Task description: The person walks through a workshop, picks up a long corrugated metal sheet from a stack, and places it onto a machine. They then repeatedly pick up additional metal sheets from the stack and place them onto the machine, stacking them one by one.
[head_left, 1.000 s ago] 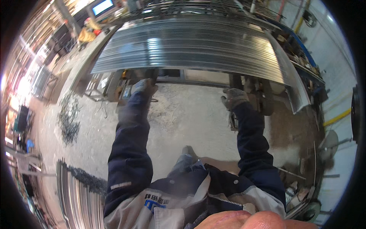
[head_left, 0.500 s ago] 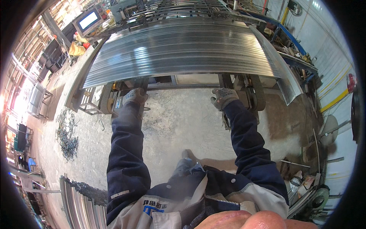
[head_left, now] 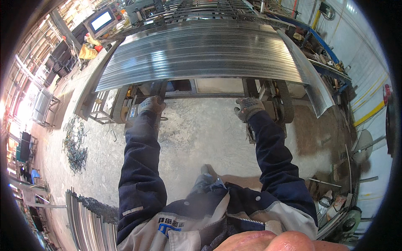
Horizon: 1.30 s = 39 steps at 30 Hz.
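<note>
Though ungrasped, metal strips just beyond gloved hands.

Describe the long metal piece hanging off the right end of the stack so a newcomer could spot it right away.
Start at the wide stack of ribbed metal strips lying across the machine frame above both gloved hands. Follow its right end down past the right hand to one shiny bent profile. Unlike the flat, level strips, it slants downward, overhanging the floor.

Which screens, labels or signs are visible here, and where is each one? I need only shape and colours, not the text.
Screen: top left, behind the stack of ribbed metal sheets; a tilted rectangle, glowing white in a dark frame.
Jacket patch: bottom centre, on the person's grey jacket front; small blue print.
Red object: far right wall; too small to tell what it is.
</note>
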Each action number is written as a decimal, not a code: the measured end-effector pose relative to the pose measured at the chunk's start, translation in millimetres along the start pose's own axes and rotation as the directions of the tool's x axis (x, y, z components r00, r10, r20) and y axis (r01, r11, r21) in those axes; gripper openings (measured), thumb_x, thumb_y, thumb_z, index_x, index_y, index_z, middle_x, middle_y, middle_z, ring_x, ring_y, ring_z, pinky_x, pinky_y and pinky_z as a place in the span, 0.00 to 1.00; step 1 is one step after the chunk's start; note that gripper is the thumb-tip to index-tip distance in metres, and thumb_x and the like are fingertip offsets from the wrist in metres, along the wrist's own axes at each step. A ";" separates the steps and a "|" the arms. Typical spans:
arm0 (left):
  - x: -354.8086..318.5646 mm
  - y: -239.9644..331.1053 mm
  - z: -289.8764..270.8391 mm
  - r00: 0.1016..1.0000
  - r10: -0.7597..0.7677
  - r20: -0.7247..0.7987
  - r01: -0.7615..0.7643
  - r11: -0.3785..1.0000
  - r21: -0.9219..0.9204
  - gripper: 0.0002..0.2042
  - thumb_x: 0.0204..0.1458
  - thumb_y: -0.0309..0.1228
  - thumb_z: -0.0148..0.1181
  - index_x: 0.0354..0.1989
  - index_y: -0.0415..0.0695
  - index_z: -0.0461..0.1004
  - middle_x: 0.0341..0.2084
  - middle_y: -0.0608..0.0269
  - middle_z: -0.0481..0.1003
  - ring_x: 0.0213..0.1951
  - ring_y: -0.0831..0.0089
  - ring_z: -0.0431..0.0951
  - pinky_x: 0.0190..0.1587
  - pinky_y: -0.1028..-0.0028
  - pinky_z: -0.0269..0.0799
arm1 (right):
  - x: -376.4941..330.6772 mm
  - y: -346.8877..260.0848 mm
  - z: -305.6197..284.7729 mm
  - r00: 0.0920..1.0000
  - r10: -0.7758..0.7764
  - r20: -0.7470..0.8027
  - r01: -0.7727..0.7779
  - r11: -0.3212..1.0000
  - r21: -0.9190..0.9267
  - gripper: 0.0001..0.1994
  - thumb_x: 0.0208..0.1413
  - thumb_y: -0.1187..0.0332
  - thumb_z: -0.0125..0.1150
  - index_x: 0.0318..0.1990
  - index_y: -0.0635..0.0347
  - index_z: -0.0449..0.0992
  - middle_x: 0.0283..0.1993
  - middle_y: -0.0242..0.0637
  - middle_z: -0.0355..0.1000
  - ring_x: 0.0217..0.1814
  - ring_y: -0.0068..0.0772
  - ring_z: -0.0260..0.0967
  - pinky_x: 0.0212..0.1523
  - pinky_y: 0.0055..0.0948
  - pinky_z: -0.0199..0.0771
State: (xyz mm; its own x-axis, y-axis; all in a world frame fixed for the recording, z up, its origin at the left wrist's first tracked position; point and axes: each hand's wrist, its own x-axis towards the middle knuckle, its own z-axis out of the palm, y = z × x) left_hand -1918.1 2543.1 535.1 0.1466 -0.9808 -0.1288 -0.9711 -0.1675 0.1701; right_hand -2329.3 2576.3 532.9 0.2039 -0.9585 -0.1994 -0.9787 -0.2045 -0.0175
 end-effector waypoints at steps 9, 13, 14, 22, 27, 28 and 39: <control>-1.6 1.4 -1.2 1.000 -0.006 0.001 0.006 1.000 0.020 0.26 0.49 0.54 0.62 0.54 0.55 0.78 0.52 0.53 0.79 0.55 0.53 0.78 0.57 0.57 0.73 | -1.1 -0.2 2.8 0.999 0.013 -0.050 -0.012 0.999 0.032 0.27 0.60 0.49 0.53 0.63 0.48 0.73 0.58 0.44 0.76 0.61 0.48 0.73 0.60 0.46 0.73; -1.0 0.9 -0.2 1.000 -0.019 0.009 0.019 1.000 -0.017 0.24 0.48 0.51 0.62 0.51 0.54 0.80 0.51 0.54 0.80 0.55 0.56 0.79 0.59 0.60 0.71 | -1.8 -0.1 1.8 0.999 0.006 -0.053 -0.003 0.999 0.049 0.25 0.60 0.50 0.53 0.60 0.53 0.75 0.59 0.45 0.76 0.61 0.46 0.73 0.62 0.45 0.71; -0.9 0.5 -0.1 1.000 -0.009 0.016 0.009 1.000 -0.008 0.24 0.49 0.51 0.62 0.52 0.54 0.80 0.52 0.54 0.79 0.55 0.55 0.78 0.59 0.59 0.71 | -1.9 -0.3 0.7 0.999 0.009 -0.038 -0.008 0.999 0.036 0.26 0.60 0.49 0.53 0.62 0.51 0.74 0.59 0.44 0.76 0.62 0.47 0.73 0.62 0.45 0.71; 2.0 -1.5 -0.6 0.998 -0.016 0.062 0.016 1.000 -0.013 0.27 0.49 0.51 0.62 0.57 0.54 0.77 0.56 0.52 0.77 0.59 0.54 0.76 0.61 0.58 0.70 | -0.9 -2.5 -3.9 1.000 0.024 0.012 -0.024 0.999 0.034 0.27 0.61 0.49 0.53 0.65 0.47 0.72 0.62 0.42 0.74 0.63 0.46 0.72 0.64 0.44 0.71; -0.3 1.1 0.4 1.000 -0.020 0.001 0.020 1.000 0.011 0.30 0.49 0.51 0.63 0.61 0.54 0.75 0.57 0.54 0.76 0.60 0.57 0.76 0.63 0.61 0.69 | 1.0 -3.5 -2.5 0.999 0.045 0.017 -0.046 0.998 0.034 0.27 0.62 0.48 0.52 0.66 0.46 0.71 0.64 0.41 0.72 0.65 0.44 0.71 0.66 0.43 0.69; -1.2 1.4 0.4 1.000 -0.014 -0.014 0.014 1.000 0.011 0.29 0.48 0.51 0.64 0.60 0.55 0.76 0.57 0.55 0.77 0.59 0.58 0.76 0.62 0.62 0.69 | 0.7 -3.3 -2.3 0.999 0.047 0.020 -0.048 0.998 0.030 0.27 0.62 0.48 0.52 0.66 0.46 0.70 0.64 0.40 0.72 0.65 0.44 0.70 0.66 0.43 0.69; -0.5 0.5 -0.2 0.999 -0.033 0.036 0.032 0.999 0.032 0.30 0.48 0.43 0.63 0.64 0.56 0.72 0.60 0.58 0.75 0.61 0.58 0.74 0.64 0.62 0.68 | 1.0 -1.8 -1.7 0.998 0.047 0.033 -0.048 0.999 0.014 0.27 0.62 0.49 0.52 0.66 0.47 0.71 0.62 0.42 0.74 0.64 0.46 0.71 0.65 0.43 0.70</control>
State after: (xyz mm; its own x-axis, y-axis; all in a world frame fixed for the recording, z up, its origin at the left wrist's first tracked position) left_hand -1918.5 2543.4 535.4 0.1716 -0.9704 -0.1697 -0.9715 -0.1952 0.1343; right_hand -2327.2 2575.4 534.4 0.1565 -0.9601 -0.2318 -0.9876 -0.1557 -0.0219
